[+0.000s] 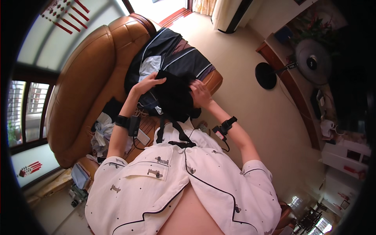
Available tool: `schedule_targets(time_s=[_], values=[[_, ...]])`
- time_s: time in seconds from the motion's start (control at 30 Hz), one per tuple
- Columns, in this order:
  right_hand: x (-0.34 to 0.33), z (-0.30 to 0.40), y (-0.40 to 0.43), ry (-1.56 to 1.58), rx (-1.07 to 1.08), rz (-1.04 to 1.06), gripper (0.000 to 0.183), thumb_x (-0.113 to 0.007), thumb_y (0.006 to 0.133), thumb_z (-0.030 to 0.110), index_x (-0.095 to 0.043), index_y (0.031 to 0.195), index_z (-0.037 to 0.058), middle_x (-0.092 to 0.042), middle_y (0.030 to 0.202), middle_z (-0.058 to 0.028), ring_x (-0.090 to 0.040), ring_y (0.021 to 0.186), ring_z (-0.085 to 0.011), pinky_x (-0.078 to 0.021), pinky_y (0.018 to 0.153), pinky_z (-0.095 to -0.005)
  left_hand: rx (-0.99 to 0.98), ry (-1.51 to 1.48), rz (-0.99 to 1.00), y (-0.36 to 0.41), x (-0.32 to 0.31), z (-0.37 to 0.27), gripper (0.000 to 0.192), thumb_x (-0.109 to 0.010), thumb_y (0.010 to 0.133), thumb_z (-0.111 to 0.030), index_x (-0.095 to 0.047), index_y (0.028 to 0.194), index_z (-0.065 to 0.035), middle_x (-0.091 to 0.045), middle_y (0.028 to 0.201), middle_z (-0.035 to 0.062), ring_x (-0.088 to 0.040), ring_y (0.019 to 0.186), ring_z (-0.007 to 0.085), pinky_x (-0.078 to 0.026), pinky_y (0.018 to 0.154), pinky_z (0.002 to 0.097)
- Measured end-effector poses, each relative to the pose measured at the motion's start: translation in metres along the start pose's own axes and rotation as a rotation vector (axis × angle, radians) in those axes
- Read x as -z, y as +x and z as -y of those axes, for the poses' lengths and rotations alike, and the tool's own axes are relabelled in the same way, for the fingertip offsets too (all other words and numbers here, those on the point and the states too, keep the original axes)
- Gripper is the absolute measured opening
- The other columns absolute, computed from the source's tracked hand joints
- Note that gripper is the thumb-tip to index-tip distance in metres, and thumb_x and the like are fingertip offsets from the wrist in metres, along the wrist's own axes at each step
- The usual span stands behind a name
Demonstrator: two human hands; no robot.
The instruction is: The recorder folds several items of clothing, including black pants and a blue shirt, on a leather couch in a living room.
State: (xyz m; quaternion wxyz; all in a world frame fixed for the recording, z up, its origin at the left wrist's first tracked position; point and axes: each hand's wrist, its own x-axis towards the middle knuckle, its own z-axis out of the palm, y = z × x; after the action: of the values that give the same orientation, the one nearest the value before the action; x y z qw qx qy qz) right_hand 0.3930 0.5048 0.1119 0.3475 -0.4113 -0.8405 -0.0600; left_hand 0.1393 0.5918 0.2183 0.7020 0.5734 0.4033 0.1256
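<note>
A black cloth garment (173,94) hangs between my two hands, over my lap. My left hand (149,82) pinches its upper left edge, with the thumb on top. At the right edge my right hand (202,92) has curled fingers on the black cloth, which is blurred there. Black straps (176,129) trail from below it onto my white patterned shirt (164,176). Just beyond the hands, a dark jacket with pale piping (188,63) is spread over the sofa seat, a light grey patch (150,67) showing on it.
The brown leather sofa (85,79) curves along the left. Crumpled clothes (102,132) and a white phone-like device (143,137) lie beside me on the left. To the right, a standing fan (312,61) on a round black base (265,75) stands by a wooden-edged cabinet (293,105).
</note>
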Motion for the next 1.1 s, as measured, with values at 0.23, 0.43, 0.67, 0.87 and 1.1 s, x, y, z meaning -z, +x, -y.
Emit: schedule_targets(time_s=[0.23, 0.43, 0.67, 0.87, 1.1], values=[[-0.006, 0.005, -0.003, 0.154, -0.06, 0.056, 0.031, -0.059, 0.07, 0.01, -0.046, 0.097, -0.0009, -0.05, 0.1, -0.0185, -0.049, 0.098, -0.0354, -0.0393, 0.09, -0.0413, -0.029, -0.015, 0.058, -0.004, -0.012, -0.013, 0.027, -0.058, 0.083, -0.027, -0.059, 0.095, -0.0028, -0.057, 0.084, -0.0051, -0.049, 0.074, 0.0035, -0.039, 0.066, 0.0199], [0.003, 0.024, 0.012, 0.267, -0.117, -0.034, 0.039, -0.065, 0.066, 0.014, -0.045, 0.095, -0.0024, -0.05, 0.098, -0.0197, -0.048, 0.097, -0.0377, -0.0406, 0.087, -0.0418, -0.008, 0.023, 0.008, 0.028, 0.02, 0.067, 0.027, -0.06, 0.083, -0.027, -0.058, 0.094, -0.0019, -0.057, 0.084, -0.0041, -0.049, 0.076, 0.0044, -0.038, 0.067, 0.0195], [0.004, 0.011, 0.014, 0.173, -0.113, 0.057, 0.048, -0.07, 0.06, 0.017, -0.045, 0.096, -0.0014, -0.05, 0.098, -0.0192, -0.049, 0.092, -0.0351, -0.0418, 0.082, -0.0409, -0.022, -0.024, 0.047, 0.007, -0.013, 0.007, 0.026, -0.061, 0.081, -0.026, -0.057, 0.09, -0.0022, -0.051, 0.081, -0.0055, -0.044, 0.076, 0.003, -0.035, 0.065, 0.0191], [0.043, -0.012, 0.034, 0.228, 0.022, 0.098, 0.04, -0.064, 0.059, 0.007, -0.045, 0.093, 0.0016, -0.051, 0.09, -0.016, -0.053, 0.087, -0.0323, -0.0434, 0.081, -0.0388, -0.105, 0.138, -0.081, 0.005, -0.004, 0.005, 0.022, -0.061, 0.082, -0.025, -0.06, 0.084, -0.0024, -0.053, 0.075, -0.0057, -0.045, 0.071, 0.0036, -0.037, 0.063, 0.0209], [0.079, -0.019, 0.055, 0.305, 0.01, 0.391, 0.029, -0.058, 0.061, 0.004, -0.044, 0.086, 0.0, -0.053, 0.075, -0.0133, -0.058, 0.075, -0.0282, -0.0475, 0.067, -0.0346, -0.255, 0.319, -0.169, 0.02, -0.012, -0.01, 0.024, -0.061, 0.081, -0.025, -0.06, 0.08, -0.0013, -0.049, 0.068, -0.0066, -0.042, 0.064, 0.0035, -0.034, 0.057, 0.0207]])
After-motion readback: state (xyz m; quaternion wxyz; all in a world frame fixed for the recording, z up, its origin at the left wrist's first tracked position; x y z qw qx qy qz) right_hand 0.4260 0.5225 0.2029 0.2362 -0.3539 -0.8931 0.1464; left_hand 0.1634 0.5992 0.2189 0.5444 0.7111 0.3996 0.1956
